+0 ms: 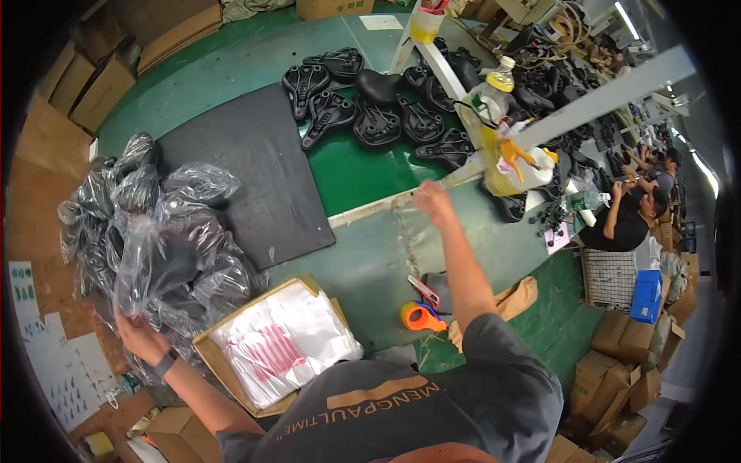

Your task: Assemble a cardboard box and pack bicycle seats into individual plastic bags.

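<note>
While left hand [139, 336] grips the heap of bagged saddles [154, 247] at the counter's [370, 255] left | right hand [432, 199] pinches a clear bag [401, 231] hanging mid-counter | best: keep the bag mouth spread, draw one saddle from the heap's near edge.

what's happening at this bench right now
A person in a grey shirt stands over a green worktable. Their left hand grips the heap of bagged saddles in clear plastic; their right hand reaches forward, pinching a clear plastic bag. Bare black saddles lie further back, and a carton of folded bags sits close by.
</note>
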`<control>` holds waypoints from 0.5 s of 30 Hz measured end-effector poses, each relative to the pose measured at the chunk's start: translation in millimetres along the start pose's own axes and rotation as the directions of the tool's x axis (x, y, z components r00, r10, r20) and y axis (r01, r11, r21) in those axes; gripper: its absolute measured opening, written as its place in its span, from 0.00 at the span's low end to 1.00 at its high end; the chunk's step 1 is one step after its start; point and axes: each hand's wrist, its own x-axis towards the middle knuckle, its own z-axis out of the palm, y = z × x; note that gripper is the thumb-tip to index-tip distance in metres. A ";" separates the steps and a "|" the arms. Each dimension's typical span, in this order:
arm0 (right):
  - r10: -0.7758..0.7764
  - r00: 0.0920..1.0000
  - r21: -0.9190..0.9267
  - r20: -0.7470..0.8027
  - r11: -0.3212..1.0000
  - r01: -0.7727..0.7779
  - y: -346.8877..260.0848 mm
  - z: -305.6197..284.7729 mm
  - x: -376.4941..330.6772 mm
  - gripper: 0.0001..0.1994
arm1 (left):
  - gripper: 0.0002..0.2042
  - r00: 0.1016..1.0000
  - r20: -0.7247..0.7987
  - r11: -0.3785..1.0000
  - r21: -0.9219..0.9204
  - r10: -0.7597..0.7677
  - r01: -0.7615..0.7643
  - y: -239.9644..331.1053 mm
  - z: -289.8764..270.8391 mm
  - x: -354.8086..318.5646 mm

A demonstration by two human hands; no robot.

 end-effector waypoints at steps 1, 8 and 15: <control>-0.047 0.996 0.011 -0.079 0.999 0.048 -9.8 -2.3 42.7 0.14 | 0.19 1.000 -0.021 0.998 0.065 -0.010 0.011 -19.7 -11.7 1.6; -0.105 0.889 0.366 -0.446 0.885 0.289 -51.0 -3.9 202.8 0.29 | 0.18 0.963 0.265 0.761 0.633 -0.041 -0.142 -132.5 -59.1 -90.7; -0.113 0.815 0.326 -0.568 0.879 0.349 -40.2 -7.8 183.4 0.11 | 0.10 0.691 0.646 0.663 0.676 -0.325 -0.321 -152.6 -18.1 -221.4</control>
